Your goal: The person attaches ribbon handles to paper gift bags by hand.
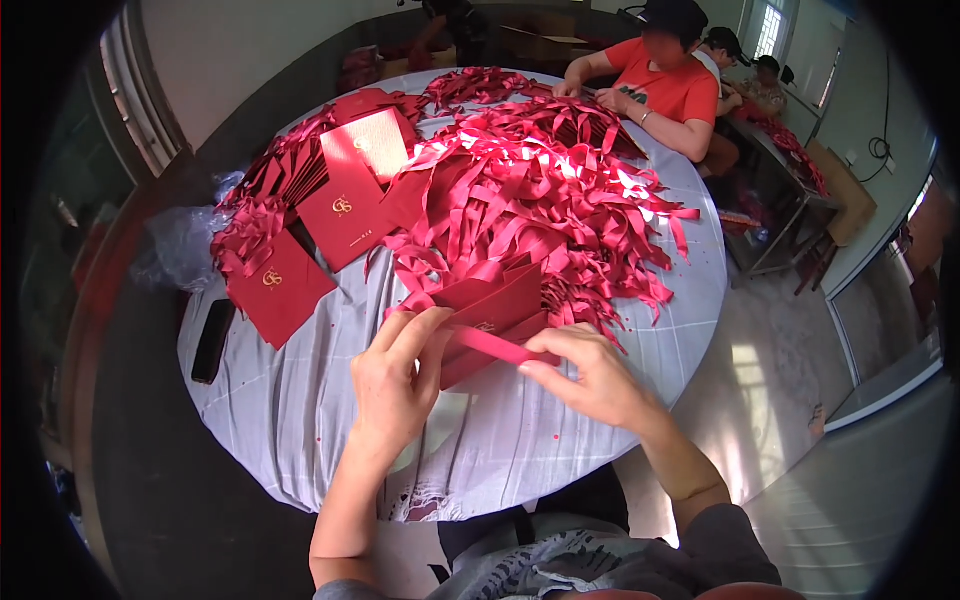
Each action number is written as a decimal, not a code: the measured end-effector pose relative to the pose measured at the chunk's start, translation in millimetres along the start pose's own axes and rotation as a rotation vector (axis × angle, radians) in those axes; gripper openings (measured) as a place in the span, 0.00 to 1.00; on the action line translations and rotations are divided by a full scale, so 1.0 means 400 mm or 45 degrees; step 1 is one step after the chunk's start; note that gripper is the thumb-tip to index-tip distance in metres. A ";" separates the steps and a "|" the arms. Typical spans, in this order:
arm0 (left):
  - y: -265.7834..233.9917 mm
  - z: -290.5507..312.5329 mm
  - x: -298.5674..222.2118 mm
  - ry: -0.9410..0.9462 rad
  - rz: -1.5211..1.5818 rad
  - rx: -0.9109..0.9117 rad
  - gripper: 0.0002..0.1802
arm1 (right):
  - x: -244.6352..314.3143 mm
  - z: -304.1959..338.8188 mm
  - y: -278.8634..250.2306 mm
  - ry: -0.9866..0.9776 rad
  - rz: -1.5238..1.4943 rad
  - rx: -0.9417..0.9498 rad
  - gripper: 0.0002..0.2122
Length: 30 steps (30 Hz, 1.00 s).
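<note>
A pink-red ribbon (495, 346) is stretched in front of me between my two hands. My left hand (396, 372) is closed in a pinch on its left end, beside the bag's upper edge. At the other end, my right hand (592, 382) grips it between thumb and fingers. Just behind the ribbon, a dark red paper gift bag (510, 300) stands slightly tilted on the table, its lower front partly hidden by my hands. A large heap of red ribbons (530, 200), with bag edges showing among them, spreads directly beyond it.
Flat red bags (280, 290) lie to the left on the round, cloth-covered table (270, 420). A black phone (212, 342) and clear plastic wrap (175, 245) sit at the left edge. Across the table, a person in an orange-red shirt (668, 85) works; others sit behind.
</note>
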<state>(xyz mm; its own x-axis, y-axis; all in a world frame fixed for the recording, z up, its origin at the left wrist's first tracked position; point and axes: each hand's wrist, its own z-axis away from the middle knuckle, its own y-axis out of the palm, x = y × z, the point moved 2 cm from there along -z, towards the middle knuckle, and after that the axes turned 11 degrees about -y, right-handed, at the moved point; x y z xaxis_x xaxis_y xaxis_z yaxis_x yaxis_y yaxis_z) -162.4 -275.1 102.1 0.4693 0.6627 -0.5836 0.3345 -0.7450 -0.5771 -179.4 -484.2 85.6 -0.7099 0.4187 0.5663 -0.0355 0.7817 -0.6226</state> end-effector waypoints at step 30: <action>0.039 -0.112 -0.089 0.293 -0.591 0.078 0.11 | -0.025 0.058 -0.116 -0.093 -1.180 -0.576 0.09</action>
<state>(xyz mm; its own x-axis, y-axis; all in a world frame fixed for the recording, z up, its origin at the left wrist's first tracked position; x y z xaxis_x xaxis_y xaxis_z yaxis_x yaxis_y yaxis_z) -137.2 -313.6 139.6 0.4528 0.8833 -0.1218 0.5047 -0.3665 -0.7817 -186.9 -535.4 96.1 -0.5801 -0.4539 0.6764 -0.3336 0.8899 0.3111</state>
